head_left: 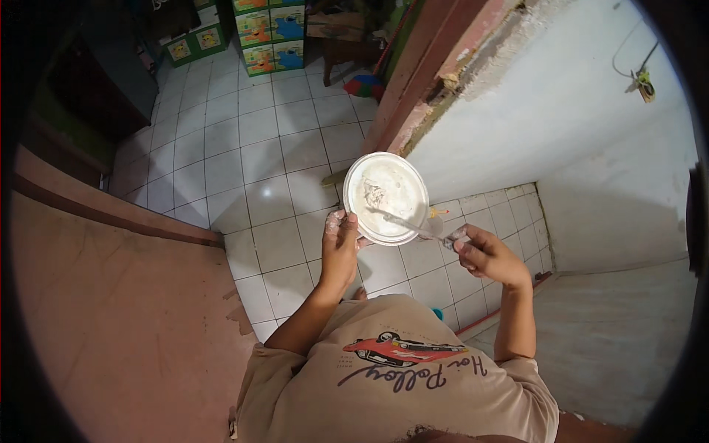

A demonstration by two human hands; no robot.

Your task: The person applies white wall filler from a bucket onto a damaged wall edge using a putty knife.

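Observation:
A round white tub [395,184] of pale paste, with a rougher lump left of its middle, is held up in front of my body. My left hand [338,251] grips its left edge, fingertips dusted white. My right hand [487,255], also smudged white, holds the handle of a long, narrow pale tool [413,227] whose tip rests in the paste. Small objects partly hidden behind the tub, one with a yellow part [437,212], show at its edges; I cannot make them out.
A pink wall [125,295] is on my left, a pink door frame with crumbled plaster [428,74] ahead, a pale wall [561,133] on my right. Beyond the tiled floor [244,177] stand stacked printed boxes [269,40], a dark cabinet [111,66] and a broom [362,85]. A teal object [437,314] is low down.

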